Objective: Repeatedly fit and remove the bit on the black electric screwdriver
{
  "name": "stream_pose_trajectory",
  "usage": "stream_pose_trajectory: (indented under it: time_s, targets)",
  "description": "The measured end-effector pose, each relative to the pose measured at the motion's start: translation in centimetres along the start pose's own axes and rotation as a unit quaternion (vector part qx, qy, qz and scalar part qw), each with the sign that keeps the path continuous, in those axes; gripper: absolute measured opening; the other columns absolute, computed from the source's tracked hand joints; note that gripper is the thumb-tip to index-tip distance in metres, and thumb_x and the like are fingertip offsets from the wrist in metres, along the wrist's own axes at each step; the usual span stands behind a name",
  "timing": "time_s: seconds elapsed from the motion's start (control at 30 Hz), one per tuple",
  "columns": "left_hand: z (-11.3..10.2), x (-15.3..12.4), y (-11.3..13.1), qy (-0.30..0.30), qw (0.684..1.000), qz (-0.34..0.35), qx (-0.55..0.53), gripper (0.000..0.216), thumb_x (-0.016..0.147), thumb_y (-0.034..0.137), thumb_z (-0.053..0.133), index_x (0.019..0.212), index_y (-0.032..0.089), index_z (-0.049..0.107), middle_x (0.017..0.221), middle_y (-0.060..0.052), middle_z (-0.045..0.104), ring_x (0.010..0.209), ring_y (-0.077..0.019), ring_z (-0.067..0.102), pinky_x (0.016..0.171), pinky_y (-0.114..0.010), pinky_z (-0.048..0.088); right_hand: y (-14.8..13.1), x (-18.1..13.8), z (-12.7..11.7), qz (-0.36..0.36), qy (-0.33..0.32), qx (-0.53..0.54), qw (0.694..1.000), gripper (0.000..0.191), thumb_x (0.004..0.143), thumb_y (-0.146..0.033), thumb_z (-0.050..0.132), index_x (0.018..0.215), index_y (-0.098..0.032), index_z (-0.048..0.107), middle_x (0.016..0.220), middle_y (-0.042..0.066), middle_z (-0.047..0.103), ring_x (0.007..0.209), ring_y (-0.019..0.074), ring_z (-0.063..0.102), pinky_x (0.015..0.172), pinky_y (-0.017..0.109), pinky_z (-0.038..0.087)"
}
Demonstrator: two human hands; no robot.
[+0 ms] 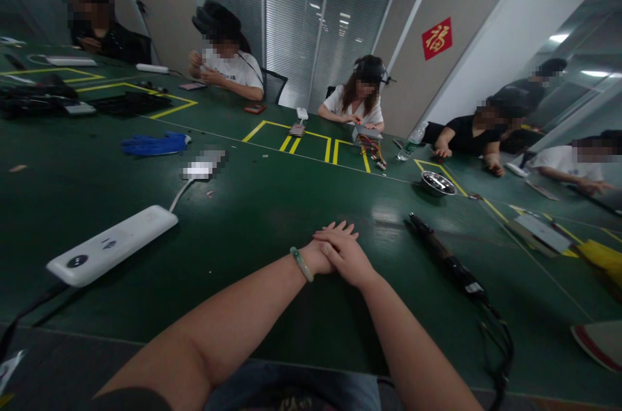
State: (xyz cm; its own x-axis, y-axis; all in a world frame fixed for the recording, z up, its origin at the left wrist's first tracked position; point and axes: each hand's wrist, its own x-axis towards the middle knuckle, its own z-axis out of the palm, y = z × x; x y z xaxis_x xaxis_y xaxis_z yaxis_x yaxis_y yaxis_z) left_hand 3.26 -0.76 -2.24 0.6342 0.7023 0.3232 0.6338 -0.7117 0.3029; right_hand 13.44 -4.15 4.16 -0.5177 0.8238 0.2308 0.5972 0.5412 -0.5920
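My left hand (318,260) lies on the green table with its fingers stretched out, and a green-and-white bangle (302,264) circles its wrist. Across the back of it rests my right hand (350,259), its fingers laid over the left one and partly overlapping it. Neither hand holds an object. To the right of them lies a black electric screwdriver (444,255) with a cable running to the near table edge. On the left is a long white device (116,244), joined by a short white cord to a blurred-out flat item (204,164).
A blue glove (155,143) lies at the back left. Yellow tape (262,130) marks areas on the table (272,203). Toward the back right stand a shiny metal bowl (438,183) and a tilted plastic bottle (413,141). Several people sit around the far side, one near coloured wires (373,150).
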Motion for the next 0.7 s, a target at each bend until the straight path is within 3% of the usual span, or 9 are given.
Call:
stream_pose_trajectory:
  time_s: [0.07,0.17,0.27,0.37,0.47,0.53,0.6,0.7]
  targets:
    - [-1.0,-0.1,-0.4,-0.039,0.998,0.056,0.001,0.051,0.093,0.031,0.043,0.143,0.021,0.041,0.152,-0.007,0.035,0.142,-0.0287,0.027,0.117,-0.046,0.018,1.5,-0.4,-1.3,0.031,0.062,-0.031,0.997,0.034,0.094,-0.036,0.045,0.119,-0.025,0.065,0.123,0.006,0.064,0.119,0.0213,0.054,0.104,0.041,0.038]
    - [-2.2,-0.1,-0.5,-0.057,0.996,0.065,-0.011,0.058,0.097,0.049,0.034,0.147,0.019,0.032,0.154,-0.010,0.030,0.144,-0.0265,0.021,0.117,-0.047,0.017,5.0,-2.1,-4.8,0.120,0.220,-0.097,0.963,0.036,0.093,-0.042,0.046,0.114,-0.022,0.068,0.122,0.008,0.064,0.115,0.0227,0.056,0.102,0.041,0.040]
    - [-3.1,-0.2,-0.4,-0.077,0.995,0.050,-0.034,0.061,0.098,0.054,0.027,0.149,0.021,0.028,0.157,-0.007,0.024,0.146,-0.0251,0.016,0.117,-0.045,0.015,9.2,-6.0,-9.4,0.230,0.380,-0.173,0.879,0.042,0.092,-0.044,0.043,0.108,-0.018,0.071,0.116,0.011,0.067,0.110,0.0244,0.058,0.099,0.040,0.041]
    - [-3.7,-0.2,-0.3,-0.096,0.993,0.047,-0.048,0.061,0.098,0.054,0.026,0.150,0.022,0.026,0.158,-0.006,0.021,0.146,-0.0243,0.014,0.117,-0.044,0.013,12.9,-11.6,-13.2,0.340,0.470,-0.250,0.775,0.045,0.090,-0.042,0.041,0.108,-0.017,0.072,0.111,0.012,0.069,0.106,0.0269,0.060,0.094,0.040,0.043]
    - [-4.1,-0.2,-0.2,-0.109,0.991,0.044,-0.055,0.061,0.098,0.054,0.025,0.151,0.022,0.024,0.158,-0.005,0.018,0.147,-0.0241,0.013,0.117,-0.044,0.012,15.0,-17.1,-15.1,0.448,0.466,-0.296,0.703,0.047,0.087,-0.046,0.042,0.111,-0.020,0.072,0.110,0.015,0.069,0.101,0.0331,0.062,0.084,0.044,0.046]
    - [-4.2,-0.2,-0.1,-0.113,0.991,0.041,-0.056,0.062,0.098,0.054,0.026,0.150,0.022,0.025,0.158,-0.006,0.018,0.147,-0.0243,0.013,0.117,-0.044,0.012,15.7,-19.4,-15.6,0.508,0.438,-0.302,0.677,0.051,0.085,-0.053,0.043,0.112,-0.021,0.072,0.107,0.018,0.068,0.097,0.0372,0.063,0.075,0.047,0.047]
    - [-4.3,-0.2,0.0,-0.110,0.992,0.041,-0.055,0.061,0.098,0.054,0.027,0.150,0.022,0.026,0.158,-0.006,0.020,0.146,-0.0243,0.014,0.117,-0.045,0.013,15.9,-20.4,-15.7,0.545,0.394,-0.288,0.682,0.059,0.083,-0.062,0.040,0.114,-0.021,0.071,0.105,0.020,0.068,0.094,0.0397,0.063,0.069,0.048,0.047]
    - [-4.4,-0.2,0.2,-0.099,0.992,0.038,-0.061,0.060,0.098,0.053,0.029,0.149,0.022,0.029,0.157,-0.007,0.024,0.146,-0.0245,0.017,0.117,-0.046,0.015,15.7,-20.0,-15.7,0.559,0.295,-0.256,0.732,0.072,0.077,-0.075,0.040,0.119,-0.023,0.068,0.108,0.021,0.067,0.093,0.0409,0.063,0.069,0.049,0.047]
